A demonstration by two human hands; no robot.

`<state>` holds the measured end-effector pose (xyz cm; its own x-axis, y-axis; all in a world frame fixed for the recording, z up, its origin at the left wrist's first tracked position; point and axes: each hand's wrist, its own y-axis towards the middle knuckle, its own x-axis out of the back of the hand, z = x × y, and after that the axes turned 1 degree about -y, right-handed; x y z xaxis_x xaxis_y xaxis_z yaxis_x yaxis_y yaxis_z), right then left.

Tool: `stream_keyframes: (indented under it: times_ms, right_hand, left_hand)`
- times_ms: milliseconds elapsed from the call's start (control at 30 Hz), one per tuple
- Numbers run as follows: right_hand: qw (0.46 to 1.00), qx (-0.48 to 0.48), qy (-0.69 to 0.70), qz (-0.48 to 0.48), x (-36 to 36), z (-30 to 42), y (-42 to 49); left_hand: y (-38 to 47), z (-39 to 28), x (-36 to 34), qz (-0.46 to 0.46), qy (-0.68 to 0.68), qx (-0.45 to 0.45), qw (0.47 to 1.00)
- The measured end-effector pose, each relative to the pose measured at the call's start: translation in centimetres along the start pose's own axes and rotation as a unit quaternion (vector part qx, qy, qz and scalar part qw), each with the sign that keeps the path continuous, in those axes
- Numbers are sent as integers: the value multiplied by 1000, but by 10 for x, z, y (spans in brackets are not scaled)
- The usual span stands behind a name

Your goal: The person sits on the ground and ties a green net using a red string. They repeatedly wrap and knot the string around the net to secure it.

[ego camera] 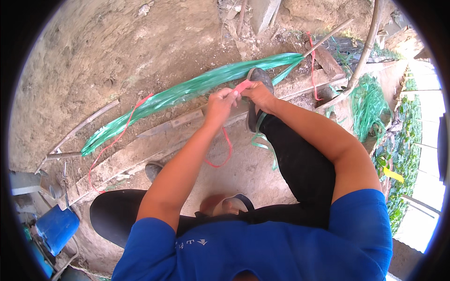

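Note:
Between both hands stretches a short span of red plastic strip (242,86). My left hand (222,102) pinches its near end with thumb and fingers. The other end is gripped in my right hand (259,93), just above my shoe (261,78). Below my left hand a thin red tail (230,144) hangs in a loop. Past the hands lies a long bundle of green plastic strips (211,78), drawn out between two sticks. Another red strip (123,130) crosses the bundle's left part, and a third red strip (313,66) hangs near its right end.
A knife (170,123) lies on the wooden beam (147,149) this side of the bundle. At right, a tangle of green strips (369,109) sits beside a curved pole (365,52). A blue bucket (58,228) stands at lower left. An earthen wall (105,45) rises behind.

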<state>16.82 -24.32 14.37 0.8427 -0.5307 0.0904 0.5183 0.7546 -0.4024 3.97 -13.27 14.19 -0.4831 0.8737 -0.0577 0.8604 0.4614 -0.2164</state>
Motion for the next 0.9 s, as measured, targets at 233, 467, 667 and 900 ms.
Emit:
stream_keyframes:
  times_ms: [233,467,667,900]
  right_hand:
    - [998,-1,52,-43,-3,-12,-3]
    - [998,-11,7,-62,-9,-3,-5]
    - [994,3,25,-104,-11,5,-9]
    - [998,-3,19,-54,-1,-1,-4]
  left_hand:
    - [20,8,-12,-95,262,-127,952]
    - [18,11,-16,-118,252,-153,948]
    - [16,4,-15,-78,212,-102,969]
    - [23,12,-7,-45,-5,40,998]
